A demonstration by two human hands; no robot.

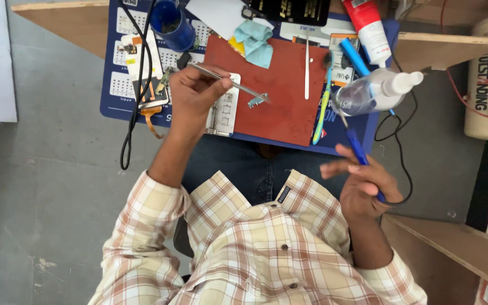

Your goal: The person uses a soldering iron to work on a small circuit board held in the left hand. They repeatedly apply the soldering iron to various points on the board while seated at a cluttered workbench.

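Your left hand (196,93) pinches tweezers (230,83), whose tips grip a small blue part (257,101) over the red mat (283,96). At four o'clock from the part, your right hand (365,186) holds a blue-handled iron (360,149) with fingers loosely curled.

A blue cup (171,24), a teal cloth (254,41) and a clear squeeze bottle (375,91) stand by.
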